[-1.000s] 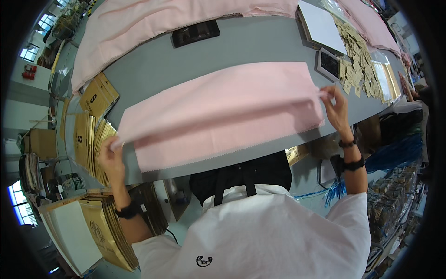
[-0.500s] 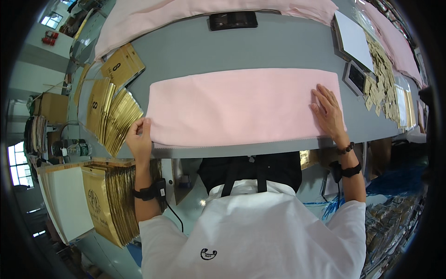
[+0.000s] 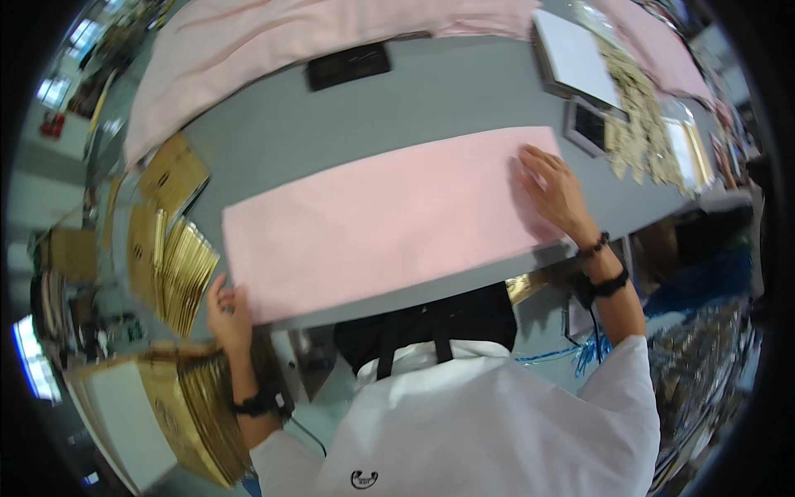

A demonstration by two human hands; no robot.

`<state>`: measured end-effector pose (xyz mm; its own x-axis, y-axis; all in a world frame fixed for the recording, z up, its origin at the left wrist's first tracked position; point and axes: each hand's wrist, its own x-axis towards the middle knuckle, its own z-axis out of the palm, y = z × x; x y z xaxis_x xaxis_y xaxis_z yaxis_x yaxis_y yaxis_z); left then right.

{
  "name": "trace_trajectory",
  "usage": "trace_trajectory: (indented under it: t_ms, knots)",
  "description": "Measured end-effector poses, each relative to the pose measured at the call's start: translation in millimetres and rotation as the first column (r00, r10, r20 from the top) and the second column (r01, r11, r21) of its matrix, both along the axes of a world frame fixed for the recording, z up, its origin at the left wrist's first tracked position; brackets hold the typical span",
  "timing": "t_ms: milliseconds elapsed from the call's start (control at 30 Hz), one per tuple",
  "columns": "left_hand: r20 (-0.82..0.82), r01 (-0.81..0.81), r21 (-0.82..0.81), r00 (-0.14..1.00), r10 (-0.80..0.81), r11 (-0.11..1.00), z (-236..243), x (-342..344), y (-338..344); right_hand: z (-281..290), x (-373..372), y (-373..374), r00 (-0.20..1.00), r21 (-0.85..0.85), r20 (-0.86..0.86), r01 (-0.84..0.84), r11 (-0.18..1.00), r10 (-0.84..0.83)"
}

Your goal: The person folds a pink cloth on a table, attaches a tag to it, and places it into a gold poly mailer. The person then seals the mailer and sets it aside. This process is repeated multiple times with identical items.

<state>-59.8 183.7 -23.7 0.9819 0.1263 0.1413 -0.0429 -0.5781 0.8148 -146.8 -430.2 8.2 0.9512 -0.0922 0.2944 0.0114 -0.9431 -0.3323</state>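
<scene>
A folded pink cloth [image 3: 389, 219] lies flat on the grey table, its long sides running slantwise across the view. At its lower left corner is my left hand [image 3: 232, 316], thumb and fingers slightly apart, with nothing seen between them. My right hand [image 3: 553, 189] rests on or just above the cloth's right end, fingers extended and a little bent; a shadow falls beside it. Whether the fingertips press on the fabric is hard to tell, as the picture is blurred. A fan of gold packaging bags [image 3: 184, 269] lies close to my left hand.
More pink cloth [image 3: 273, 41] covers the table's far edge, behind a dark phone [image 3: 348, 66]. To the right are a white box [image 3: 573, 60], a small framed device [image 3: 586, 126] and a heap of beige tags [image 3: 638, 124]. Gold bags [image 3: 186, 414] stand packed below left.
The whole view has tilted and shifted, so the cloth now slants. My left thumb and fingers have parted at the cloth's left corner. My right hand's fingers are more bent at the right end.
</scene>
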Motion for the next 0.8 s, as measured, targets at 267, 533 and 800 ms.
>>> trace_trajectory:
  t_ms: [267, 533, 800]
  knots:
    - [0.067, -0.094, -0.047, 0.993, 0.097, 0.995, -25, 7, 20, 31, 104, -131, 0.875, 0.051, 0.124, 0.465, 0.884, -0.468]
    - [0.119, -0.063, -0.093, 0.990, 0.074, 0.994, -34, 5, 30, -1, 150, -180, 0.740, 0.114, -0.016, 0.670, 0.734, -0.673]
    - [0.122, -0.014, -0.146, 0.992, 0.032, 0.989, -27, 4, 24, 0, 146, -175, 0.715, 0.045, -0.025, 0.699, 0.714, -0.698]
